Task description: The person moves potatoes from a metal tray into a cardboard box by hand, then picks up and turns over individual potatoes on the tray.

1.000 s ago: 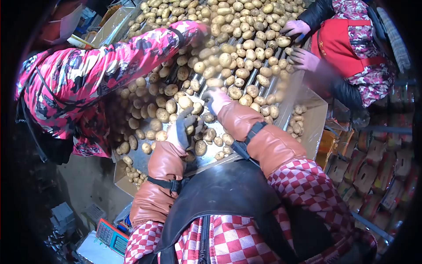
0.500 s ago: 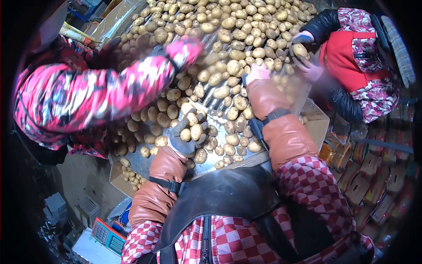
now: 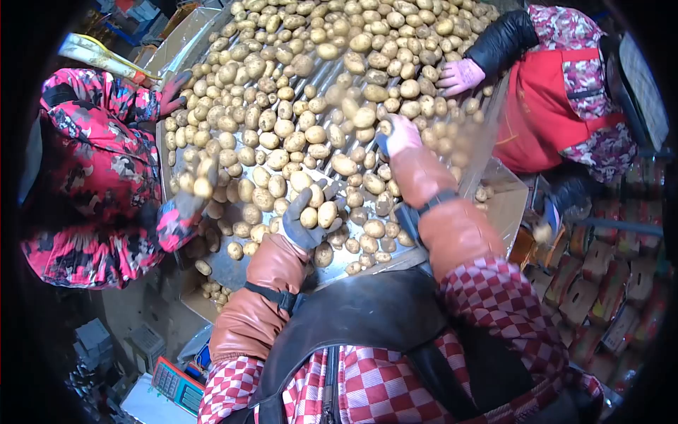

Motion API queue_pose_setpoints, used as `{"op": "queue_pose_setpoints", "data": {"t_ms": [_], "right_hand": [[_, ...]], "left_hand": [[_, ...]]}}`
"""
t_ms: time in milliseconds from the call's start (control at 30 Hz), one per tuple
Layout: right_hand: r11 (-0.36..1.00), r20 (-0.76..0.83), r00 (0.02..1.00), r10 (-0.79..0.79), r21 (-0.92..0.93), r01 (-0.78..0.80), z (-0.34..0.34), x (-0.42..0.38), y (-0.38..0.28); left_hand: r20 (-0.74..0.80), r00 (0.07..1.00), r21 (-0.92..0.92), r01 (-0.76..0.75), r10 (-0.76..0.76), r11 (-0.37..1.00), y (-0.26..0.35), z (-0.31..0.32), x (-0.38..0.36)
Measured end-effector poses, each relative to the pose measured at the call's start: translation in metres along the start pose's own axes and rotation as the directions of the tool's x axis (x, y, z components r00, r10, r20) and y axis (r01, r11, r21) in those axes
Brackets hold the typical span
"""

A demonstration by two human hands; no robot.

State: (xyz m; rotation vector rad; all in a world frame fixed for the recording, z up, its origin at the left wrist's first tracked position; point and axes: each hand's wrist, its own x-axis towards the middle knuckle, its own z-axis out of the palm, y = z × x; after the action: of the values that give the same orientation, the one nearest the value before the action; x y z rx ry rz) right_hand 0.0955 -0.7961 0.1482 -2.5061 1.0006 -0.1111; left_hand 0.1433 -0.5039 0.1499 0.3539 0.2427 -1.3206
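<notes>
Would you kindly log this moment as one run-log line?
left hand: cupping two potatoes | right hand: reaching among potatoes on roller table | co-workers: both sides

A person in a red floral jacket (image 3: 92,177) stands left of the hands, and another in a red apron (image 3: 544,106) stands up and to the right. Cardboard boxes (image 3: 600,261) are stacked to the right, and a scale (image 3: 176,381) sits below-left.
</notes>
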Motion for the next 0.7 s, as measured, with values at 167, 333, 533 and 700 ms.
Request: {"op": "queue_pose_setpoints", "data": {"t_ms": [167,333,533,700], "right_hand": [[0.693,0.205,0.960,-0.191,0.721,-0.016,-0.012,-0.095,-0.062],[0.866,0.257,0.935,-0.244,0.491,0.091,0.005,-0.126,-0.094],[0.109,0.628,0.776,-0.060,0.777,-0.620,-0.014,-0.028,-0.045],[0.976,0.055,0.988,0.146,0.155,-0.153,-0.021,0.061,-0.002]], "left_hand": [[0.116,0.993,-0.084,-0.025,0.035,0.996,-0.004,0.001,0.011],[-0.014,0.995,0.234,-0.089,0.095,0.968,-0.004,-0.009,0.005],[0.369,0.914,-0.178,-0.108,0.168,0.978,-0.001,-0.043,0.010],[0.372,0.910,-0.382,-0.028,0.182,0.924,0.008,-0.025,-0.001]]}}
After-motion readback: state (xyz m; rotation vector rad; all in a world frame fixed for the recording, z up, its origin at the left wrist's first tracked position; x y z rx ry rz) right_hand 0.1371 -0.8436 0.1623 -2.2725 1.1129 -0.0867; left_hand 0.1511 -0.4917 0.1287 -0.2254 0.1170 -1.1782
